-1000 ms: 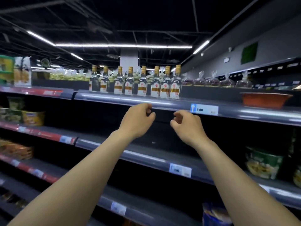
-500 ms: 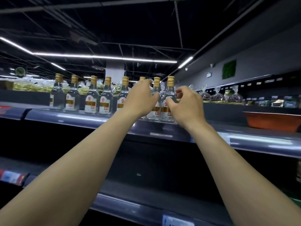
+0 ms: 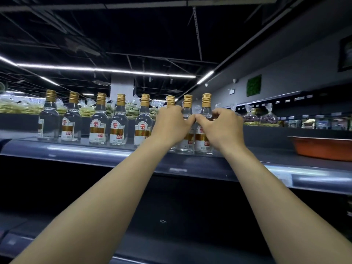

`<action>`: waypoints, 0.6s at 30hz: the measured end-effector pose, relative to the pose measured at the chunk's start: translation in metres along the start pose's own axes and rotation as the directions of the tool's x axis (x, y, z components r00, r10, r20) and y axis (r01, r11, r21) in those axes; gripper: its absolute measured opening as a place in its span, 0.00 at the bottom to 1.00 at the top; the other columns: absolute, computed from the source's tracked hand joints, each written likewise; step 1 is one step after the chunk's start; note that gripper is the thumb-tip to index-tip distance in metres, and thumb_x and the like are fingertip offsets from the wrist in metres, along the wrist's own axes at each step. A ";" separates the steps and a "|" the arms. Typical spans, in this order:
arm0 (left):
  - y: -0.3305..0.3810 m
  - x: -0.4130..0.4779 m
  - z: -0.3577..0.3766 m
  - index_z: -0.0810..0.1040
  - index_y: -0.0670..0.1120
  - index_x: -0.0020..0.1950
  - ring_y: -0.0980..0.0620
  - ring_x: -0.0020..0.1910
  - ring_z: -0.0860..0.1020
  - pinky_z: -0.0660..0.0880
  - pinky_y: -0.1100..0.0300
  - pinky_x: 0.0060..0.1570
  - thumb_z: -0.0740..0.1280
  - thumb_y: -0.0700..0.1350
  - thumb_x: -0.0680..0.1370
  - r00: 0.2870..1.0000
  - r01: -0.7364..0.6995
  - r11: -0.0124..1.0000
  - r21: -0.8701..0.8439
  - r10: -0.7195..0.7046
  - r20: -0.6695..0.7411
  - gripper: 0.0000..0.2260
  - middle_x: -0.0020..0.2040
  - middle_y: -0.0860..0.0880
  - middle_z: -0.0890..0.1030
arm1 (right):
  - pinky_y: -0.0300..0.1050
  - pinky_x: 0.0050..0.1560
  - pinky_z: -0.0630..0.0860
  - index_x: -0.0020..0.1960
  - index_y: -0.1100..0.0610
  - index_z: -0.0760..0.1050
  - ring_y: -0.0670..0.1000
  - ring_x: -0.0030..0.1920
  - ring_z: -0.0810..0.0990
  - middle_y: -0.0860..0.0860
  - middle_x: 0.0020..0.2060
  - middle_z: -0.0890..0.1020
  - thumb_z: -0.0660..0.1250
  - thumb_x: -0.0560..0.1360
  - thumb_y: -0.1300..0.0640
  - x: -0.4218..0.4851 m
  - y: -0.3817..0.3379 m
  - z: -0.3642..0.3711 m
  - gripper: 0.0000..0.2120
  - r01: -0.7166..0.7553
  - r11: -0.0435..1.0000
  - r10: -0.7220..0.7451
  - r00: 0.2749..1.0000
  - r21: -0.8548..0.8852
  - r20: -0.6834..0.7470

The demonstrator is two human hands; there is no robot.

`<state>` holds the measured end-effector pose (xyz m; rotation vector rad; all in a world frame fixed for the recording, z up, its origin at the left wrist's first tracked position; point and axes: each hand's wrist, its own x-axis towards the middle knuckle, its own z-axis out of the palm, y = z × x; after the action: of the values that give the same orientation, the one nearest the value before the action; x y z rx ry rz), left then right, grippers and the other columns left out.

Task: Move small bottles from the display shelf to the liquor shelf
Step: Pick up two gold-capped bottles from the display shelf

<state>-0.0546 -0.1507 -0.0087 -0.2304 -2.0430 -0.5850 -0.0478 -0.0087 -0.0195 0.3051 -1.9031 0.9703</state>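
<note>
8 small bottles (image 3: 120,121) stand upright in a row along the top shelf (image 3: 76,149), each clear glass with a gold screw cap and a white label carrying a gold band and a red mark. Both hands reach up to the right end of that row.

The left hand (image 3: 171,124) has its grip curled around the 6th bottle (image 3: 170,101), counted from the left; only its gold cap shows above the knuckles, and its base sits on the shelf below the wrist. Whether the fingers press on the glass is hidden behind the back of the hand.

The right hand (image 3: 222,126) has its grip narrow, thumb and fingers bent around the shoulder of the 8th bottle (image 3: 206,103), the last one in the row. Its label shows below the thumb and its base rests on the shelf.

Between the 2 grips stands the 7th bottle (image 3: 187,109), just beside both hands, and the thumb tips of the 2 hands touch in front of it.

To the left of the left grip, 5 bottles stand free, well apart from either hand. To the right of the right grip, near the shelf edge, sits an orange basin (image 3: 323,147). Behind the bottles lie clear bags of goods (image 3: 268,117) on a farther display.
</note>
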 end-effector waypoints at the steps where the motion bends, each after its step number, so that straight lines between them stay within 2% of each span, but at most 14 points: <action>1: 0.000 0.000 0.000 0.77 0.42 0.38 0.50 0.30 0.75 0.75 0.55 0.34 0.68 0.59 0.79 1.000 0.021 0.999 -0.040 -0.022 -0.004 0.21 0.30 0.46 0.78 | 0.49 0.36 0.74 0.35 0.59 0.78 0.54 0.34 0.79 0.53 0.28 0.81 0.72 0.73 0.38 -0.001 -0.001 -0.001 0.24 -0.002 1.000 0.002 1.000 -0.001 -0.009; 4: 0.001 0.000 -0.003 0.82 0.41 0.39 0.51 0.30 0.77 0.79 0.53 0.36 0.72 0.58 0.76 0.995 0.095 0.974 -0.208 -0.098 -0.004 0.19 0.33 0.44 0.83 | 0.53 0.38 0.77 0.36 0.63 0.79 0.58 0.36 0.81 0.57 0.30 0.83 0.72 0.73 0.38 -0.002 -0.002 -0.002 0.27 -0.020 1.000 0.020 0.999 0.016 -0.027; 7: 0.003 -0.001 -0.005 0.83 0.46 0.40 0.53 0.33 0.79 0.81 0.55 0.40 0.74 0.58 0.75 0.994 0.104 0.949 -0.297 -0.109 -0.001 0.15 0.35 0.50 0.83 | 0.51 0.38 0.77 0.37 0.63 0.81 0.59 0.37 0.82 0.57 0.32 0.84 0.74 0.73 0.40 -0.002 -0.004 -0.005 0.24 -0.049 0.996 0.051 0.998 0.074 -0.027; 10: 0.005 -0.003 -0.006 0.84 0.47 0.43 0.54 0.37 0.81 0.83 0.52 0.45 0.74 0.58 0.75 0.997 0.059 0.951 -0.303 -0.071 -0.030 0.14 0.37 0.53 0.83 | 0.45 0.33 0.74 0.37 0.61 0.80 0.53 0.32 0.78 0.54 0.31 0.83 0.74 0.73 0.42 -0.006 -0.007 -0.012 0.22 -0.036 0.995 0.041 0.998 0.097 -0.045; 12: 0.009 -0.006 -0.010 0.84 0.48 0.47 0.55 0.41 0.82 0.83 0.51 0.47 0.75 0.58 0.74 0.997 0.040 0.944 -0.329 -0.061 -0.053 0.14 0.40 0.54 0.84 | 0.35 0.27 0.67 0.35 0.59 0.78 0.48 0.29 0.73 0.50 0.28 0.80 0.75 0.74 0.44 -0.008 -0.011 -0.018 0.19 -0.009 0.996 0.015 0.997 0.086 -0.075; 13: 0.013 -0.007 -0.013 0.84 0.48 0.48 0.56 0.41 0.82 0.83 0.52 0.47 0.75 0.58 0.74 0.997 0.027 0.936 -0.350 -0.051 -0.058 0.14 0.41 0.55 0.84 | 0.34 0.27 0.67 0.34 0.58 0.77 0.46 0.28 0.72 0.49 0.27 0.78 0.75 0.74 0.45 -0.010 -0.013 -0.023 0.19 0.002 0.997 0.006 0.995 0.083 -0.095; 16: 0.026 -0.012 -0.024 0.85 0.49 0.48 0.58 0.42 0.82 0.82 0.55 0.48 0.76 0.56 0.74 0.998 -0.014 0.910 -0.415 -0.011 -0.058 0.12 0.41 0.56 0.84 | 0.39 0.31 0.70 0.35 0.59 0.78 0.50 0.30 0.75 0.51 0.29 0.81 0.74 0.74 0.44 -0.014 -0.017 -0.037 0.20 0.022 0.997 -0.013 0.990 0.070 -0.140; 18: 0.034 -0.015 -0.032 0.85 0.48 0.49 0.57 0.43 0.83 0.82 0.54 0.49 0.76 0.56 0.74 0.998 -0.029 0.887 -0.462 0.003 -0.058 0.12 0.41 0.56 0.84 | 0.42 0.35 0.72 0.36 0.59 0.80 0.53 0.34 0.78 0.53 0.31 0.82 0.74 0.74 0.42 -0.016 -0.021 -0.049 0.20 0.023 0.999 -0.014 0.987 0.049 -0.161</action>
<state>-0.0096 -0.1357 0.0028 -0.5057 -1.8191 -1.0563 0.0042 0.0108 -0.0108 0.2657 -1.7285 1.0019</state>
